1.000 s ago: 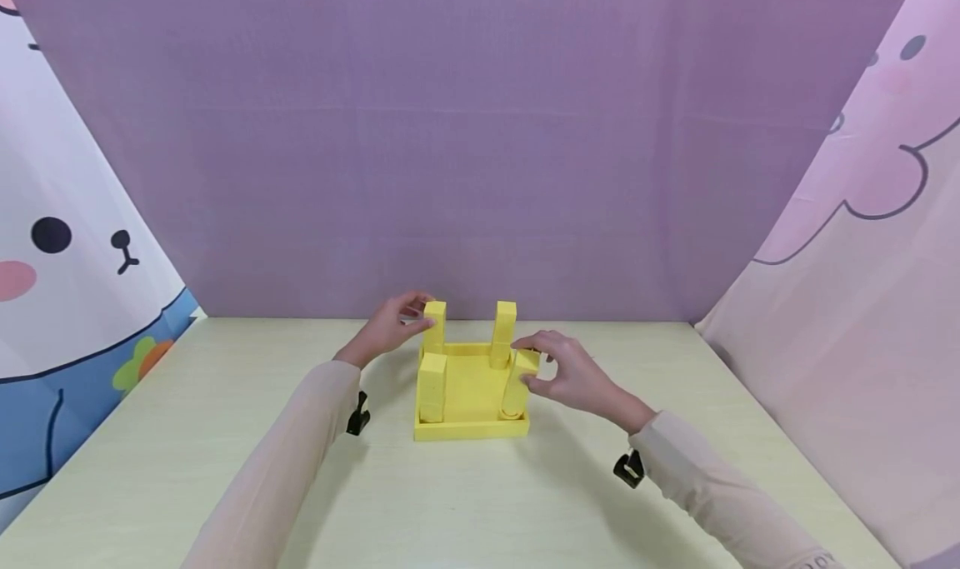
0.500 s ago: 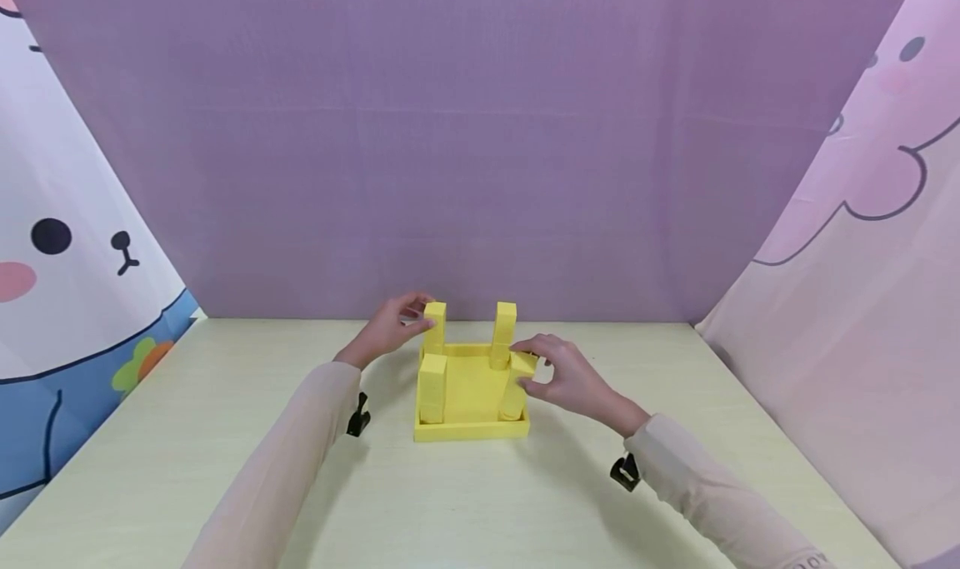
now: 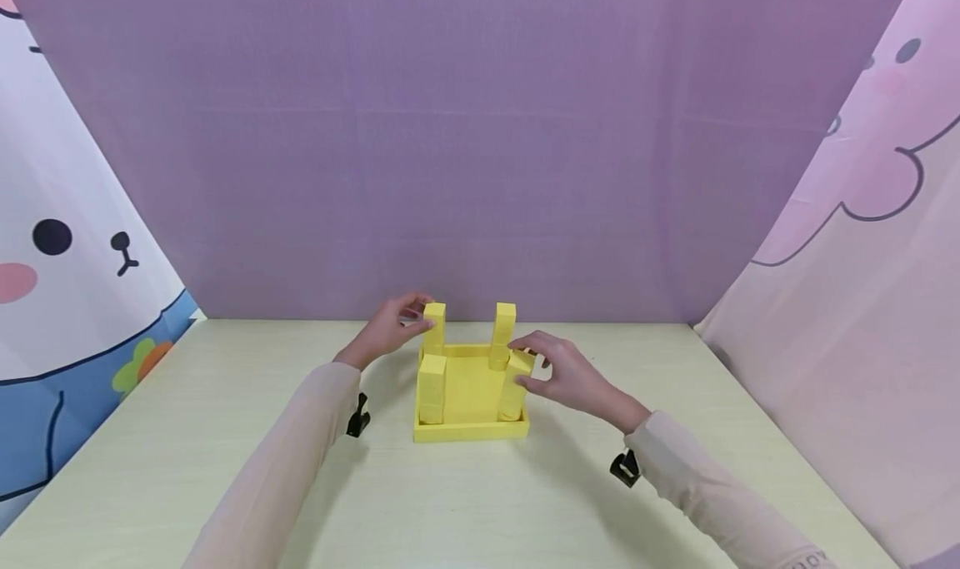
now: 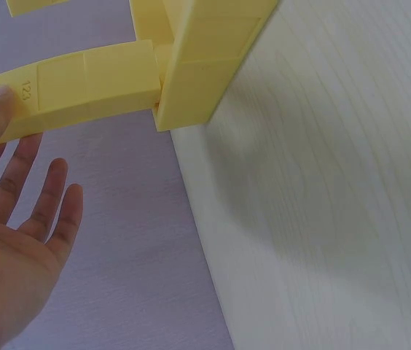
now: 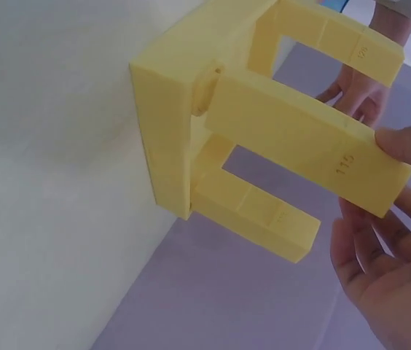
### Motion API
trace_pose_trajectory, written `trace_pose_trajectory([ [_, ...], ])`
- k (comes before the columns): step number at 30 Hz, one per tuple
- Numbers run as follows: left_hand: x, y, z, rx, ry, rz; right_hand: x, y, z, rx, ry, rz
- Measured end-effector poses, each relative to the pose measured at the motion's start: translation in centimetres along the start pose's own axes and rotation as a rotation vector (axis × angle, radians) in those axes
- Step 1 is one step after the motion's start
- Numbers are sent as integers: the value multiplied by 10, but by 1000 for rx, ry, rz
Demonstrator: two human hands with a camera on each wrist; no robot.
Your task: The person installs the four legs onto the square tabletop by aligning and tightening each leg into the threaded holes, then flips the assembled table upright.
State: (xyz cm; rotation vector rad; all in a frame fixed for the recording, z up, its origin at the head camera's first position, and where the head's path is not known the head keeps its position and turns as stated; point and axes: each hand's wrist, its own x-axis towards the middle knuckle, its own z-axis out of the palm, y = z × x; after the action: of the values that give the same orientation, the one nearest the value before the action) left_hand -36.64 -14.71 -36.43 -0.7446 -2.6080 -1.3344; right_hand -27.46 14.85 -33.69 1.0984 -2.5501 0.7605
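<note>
A square yellow base with a raised rim point(image 3: 471, 431) lies on the table like an upturned toy table, with several yellow legs rising from its corners. My left hand point(image 3: 386, 329) pinches the upper end of the back left leg point(image 4: 89, 86), which is marked 123. Thumb and fingers of my right hand point(image 3: 570, 375) hold the top of the front right leg point(image 5: 286, 138), marked 115. This leg leans and sits twisted against its corner, a rounded foot partly showing. The front left leg point(image 3: 432, 388) and back right leg point(image 3: 503, 336) stand untouched.
The pale wooden table point(image 3: 465, 502) reaches to a purple cloth backdrop point(image 3: 450, 152). Printed cartoon curtains hang at the left point(image 3: 82, 302) and right point(image 3: 847, 302). Black clips point(image 3: 358, 416) show at both wrists.
The front right leg has turned and shifted slightly left at its top, my right hand moving with it. My left hand stays in place on the back left leg.
</note>
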Motion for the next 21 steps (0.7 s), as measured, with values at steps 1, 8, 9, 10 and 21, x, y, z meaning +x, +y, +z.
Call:
trace_pose_trajectory([
  [1, 0, 0, 0, 1, -2, -5, 1, 0, -2, 7, -21, -2],
  [8, 0, 0, 0, 16, -10, -28, 5, 1, -15, 42, -175, 2],
  [9, 0, -1, 0, 16, -10, -25, 5, 1, -16, 42, -186, 0],
  [10, 0, -1, 0, 20, -10, -22, 5, 2, -17, 44, -194, -3],
  [21, -1, 0, -1, 24, -19, -38, 3, 0, -7, 35, -65, 4],
])
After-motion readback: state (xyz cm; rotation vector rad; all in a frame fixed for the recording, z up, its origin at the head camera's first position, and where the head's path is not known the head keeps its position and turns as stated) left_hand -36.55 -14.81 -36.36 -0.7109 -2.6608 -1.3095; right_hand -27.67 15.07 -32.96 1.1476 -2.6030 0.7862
